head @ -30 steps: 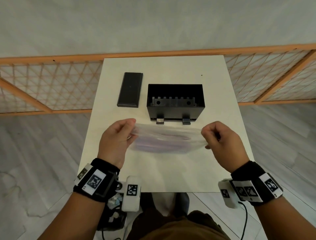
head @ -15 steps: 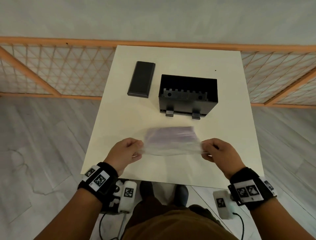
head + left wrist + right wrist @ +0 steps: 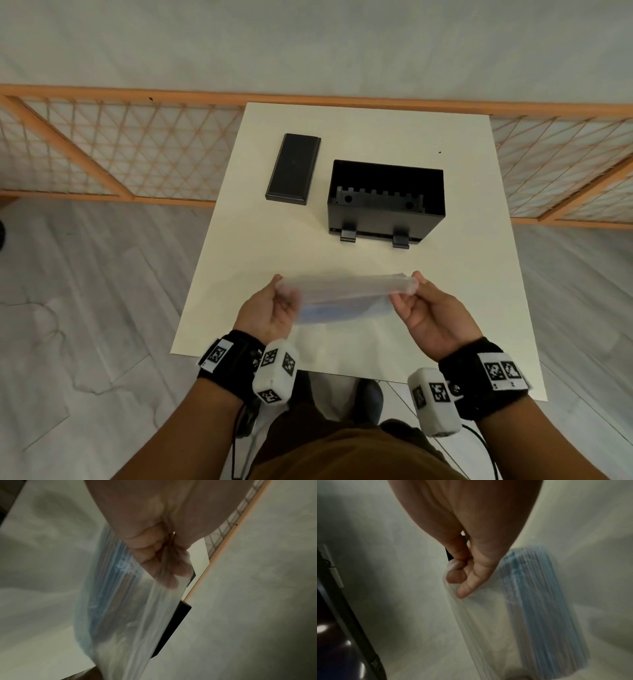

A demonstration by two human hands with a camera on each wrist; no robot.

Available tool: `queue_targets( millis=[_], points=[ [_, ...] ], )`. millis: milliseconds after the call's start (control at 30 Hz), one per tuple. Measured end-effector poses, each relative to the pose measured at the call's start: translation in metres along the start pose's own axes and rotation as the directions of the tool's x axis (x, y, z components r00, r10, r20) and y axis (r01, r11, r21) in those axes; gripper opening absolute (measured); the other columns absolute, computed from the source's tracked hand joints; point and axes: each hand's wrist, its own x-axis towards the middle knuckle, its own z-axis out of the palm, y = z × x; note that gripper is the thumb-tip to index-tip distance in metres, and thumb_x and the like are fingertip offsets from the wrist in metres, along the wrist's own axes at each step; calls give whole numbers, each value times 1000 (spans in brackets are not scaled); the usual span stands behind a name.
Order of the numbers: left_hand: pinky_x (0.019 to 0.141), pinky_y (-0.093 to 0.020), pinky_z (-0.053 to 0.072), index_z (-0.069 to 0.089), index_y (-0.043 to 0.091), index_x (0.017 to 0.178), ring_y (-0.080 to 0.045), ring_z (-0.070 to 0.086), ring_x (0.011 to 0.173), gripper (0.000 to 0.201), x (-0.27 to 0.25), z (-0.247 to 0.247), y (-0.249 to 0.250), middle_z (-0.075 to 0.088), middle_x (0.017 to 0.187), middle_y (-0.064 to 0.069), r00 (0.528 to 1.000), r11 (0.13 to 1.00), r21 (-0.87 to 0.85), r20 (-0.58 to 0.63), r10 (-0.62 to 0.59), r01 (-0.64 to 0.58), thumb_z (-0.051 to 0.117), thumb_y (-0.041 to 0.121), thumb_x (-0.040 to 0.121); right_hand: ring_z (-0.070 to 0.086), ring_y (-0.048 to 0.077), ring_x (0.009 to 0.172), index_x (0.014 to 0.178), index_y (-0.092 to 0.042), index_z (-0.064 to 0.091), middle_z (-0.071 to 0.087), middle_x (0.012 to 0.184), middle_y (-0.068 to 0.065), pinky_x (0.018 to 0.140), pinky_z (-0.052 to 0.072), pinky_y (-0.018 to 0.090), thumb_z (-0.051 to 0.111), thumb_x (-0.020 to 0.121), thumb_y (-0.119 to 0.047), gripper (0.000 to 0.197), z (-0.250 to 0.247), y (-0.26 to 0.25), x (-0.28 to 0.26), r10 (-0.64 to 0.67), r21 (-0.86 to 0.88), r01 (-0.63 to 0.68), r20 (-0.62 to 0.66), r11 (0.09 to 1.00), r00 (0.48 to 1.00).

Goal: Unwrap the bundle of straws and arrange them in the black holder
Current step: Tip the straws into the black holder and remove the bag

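Note:
A clear plastic bag of straws [image 3: 346, 296] is held level above the near part of the white table [image 3: 462, 274], blurred by motion. My left hand [image 3: 279, 301] pinches its left end and my right hand [image 3: 409, 298] pinches its right end, palms turned up. The straws [image 3: 109, 595] show blue and reddish through the wrap, bunched along one side of the bag [image 3: 537, 615]. The black holder [image 3: 385, 200], an open-topped box with a notched inner rail, stands empty farther back on the right, apart from both hands.
A flat black lid [image 3: 294, 168] lies left of the holder. An orange wooden lattice rail [image 3: 102, 154] runs behind the table. The grey floor [image 3: 85, 291] shows on both sides of it.
Both hands have rolled palms-up with the bag, which has turned over and hangs lower toward me. The head view has shifted, so the table sits differently in frame.

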Motion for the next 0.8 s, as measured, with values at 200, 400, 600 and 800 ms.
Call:
queue_targets(
  millis=[200, 400, 600, 800],
  points=[
    [49, -24, 53, 60, 12, 87, -13, 52, 64, 9, 10, -2, -5, 53, 77, -1, 1000, 984, 178, 7, 0, -1, 64, 11, 95, 56, 23, 72, 108, -8, 62, 65, 89, 9, 55, 52, 28, 54, 100, -17, 14, -5, 1, 2, 78, -233, -98, -96, 967, 992],
    [45, -23, 48, 66, 12, 111, -12, 57, 51, 16, -16, 18, -5, 59, 67, 0, 978, 974, 196, 196, 76, -115, 62, 19, 98, 47, 15, 57, 115, -6, 68, 58, 94, 12, 47, 37, 22, 79, 80, -51, 58, 3, 0, -14, 42, -581, -31, 7, 813, 999],
    [47, -24, 41, 69, 11, 108, -15, 46, 73, 30, -14, 15, 0, 49, 86, -1, 893, 982, 161, 449, 13, -95, 82, 23, 84, 47, 3, 46, 88, -21, 72, 61, 74, -4, 44, 37, 15, 73, 89, -32, 10, 8, 6, -11, -88, -988, 132, 139, -83, 986],
    [49, -21, 33, 52, 20, 73, -10, 45, 55, 30, -4, -8, 11, 56, 76, 2, 928, 986, 137, 370, 37, -94, 55, -6, 86, 45, 19, 57, 70, -11, 66, 51, 70, 8, 54, 43, 31, 59, 98, -42, 43, -4, 10, -1, -64, -950, 9, -12, 313, 998]
  ],
)
